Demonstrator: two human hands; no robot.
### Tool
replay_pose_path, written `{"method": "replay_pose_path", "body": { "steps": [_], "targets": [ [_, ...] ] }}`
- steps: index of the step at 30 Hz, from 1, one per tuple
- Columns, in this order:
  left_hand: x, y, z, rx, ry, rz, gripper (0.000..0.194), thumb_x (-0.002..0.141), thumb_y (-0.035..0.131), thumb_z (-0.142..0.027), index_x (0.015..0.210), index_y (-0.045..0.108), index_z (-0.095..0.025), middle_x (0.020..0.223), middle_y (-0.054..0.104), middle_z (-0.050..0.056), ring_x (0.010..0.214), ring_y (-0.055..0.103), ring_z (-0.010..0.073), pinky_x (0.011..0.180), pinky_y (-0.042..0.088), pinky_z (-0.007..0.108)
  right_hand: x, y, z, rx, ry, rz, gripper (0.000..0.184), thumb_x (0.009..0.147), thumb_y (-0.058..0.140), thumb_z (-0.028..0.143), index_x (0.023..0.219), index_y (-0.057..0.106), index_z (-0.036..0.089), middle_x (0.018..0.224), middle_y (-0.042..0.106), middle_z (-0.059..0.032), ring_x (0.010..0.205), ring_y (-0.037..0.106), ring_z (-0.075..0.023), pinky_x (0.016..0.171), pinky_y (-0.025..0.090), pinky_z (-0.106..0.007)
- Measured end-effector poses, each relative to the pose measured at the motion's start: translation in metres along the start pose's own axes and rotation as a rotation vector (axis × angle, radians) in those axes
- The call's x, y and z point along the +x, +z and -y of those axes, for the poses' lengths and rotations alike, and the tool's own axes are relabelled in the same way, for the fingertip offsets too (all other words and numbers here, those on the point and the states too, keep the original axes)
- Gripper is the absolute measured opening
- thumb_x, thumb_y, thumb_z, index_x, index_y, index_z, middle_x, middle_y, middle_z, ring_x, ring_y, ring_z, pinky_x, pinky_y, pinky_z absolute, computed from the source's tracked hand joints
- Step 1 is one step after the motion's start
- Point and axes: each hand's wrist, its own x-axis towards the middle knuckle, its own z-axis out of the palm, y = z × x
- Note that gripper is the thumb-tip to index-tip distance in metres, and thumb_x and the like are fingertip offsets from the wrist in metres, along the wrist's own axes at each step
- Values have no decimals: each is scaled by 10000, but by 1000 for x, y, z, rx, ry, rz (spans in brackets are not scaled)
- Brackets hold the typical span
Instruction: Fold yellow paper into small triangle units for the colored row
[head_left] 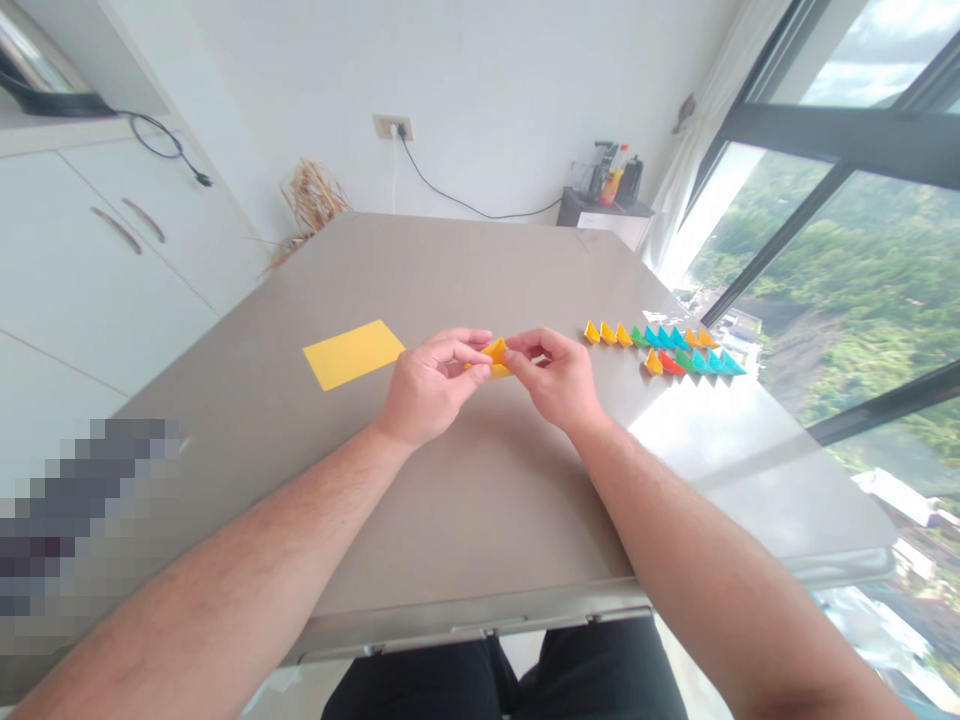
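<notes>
A small folded yellow paper boat is pinched between my two hands above the middle of the table. My left hand grips its left side with thumb and fingers. On the other side, the thumb and curled fingers of my right hand close on its right end. Parts of the paper are hidden behind the fingertips. Flat on the table, just left of my left hand, lies a yellow paper sheet.
Two rows of folded paper boats in yellow, green, blue, red and orange stand at the right of the grey table. Windows run along the right side. A small cabinet with bottles stands behind the table; dried stalks are at back left.
</notes>
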Motion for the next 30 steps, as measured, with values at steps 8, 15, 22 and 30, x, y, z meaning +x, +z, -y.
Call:
{"method": "replay_pose_path", "body": {
  "steps": [8,15,22,30],
  "targets": [
    [-2,-2,-6,7,16,18,159,770,812,-355,765,775,-201,1215,705,97,1097,684,261,998,579,431,-4,-1,4,107,3,78,101,787,711,318,797,704,218,775,692,-1,700,605,-141,647,494,-292],
    [-1,-2,-4,9,11,28,141,774,810,-339,763,779,-201,1178,725,93,1111,682,270,976,589,432,-5,-2,7,165,11,162,95,779,700,305,795,685,212,732,647,5,663,566,-134,620,473,-293],
    [-1,-1,-6,-24,-34,25,158,734,830,-354,743,782,-203,1166,725,100,1126,671,293,932,599,429,-4,-4,9,284,52,275,81,748,676,270,789,647,206,721,634,13,662,569,-129,605,474,-284],
    [-1,-2,-4,-2,-6,70,107,774,792,-316,747,776,-214,1088,742,75,1051,690,265,881,593,383,-2,-7,10,376,82,344,24,753,635,223,765,626,204,692,606,34,654,558,-116,603,472,-273]
  ]
}}
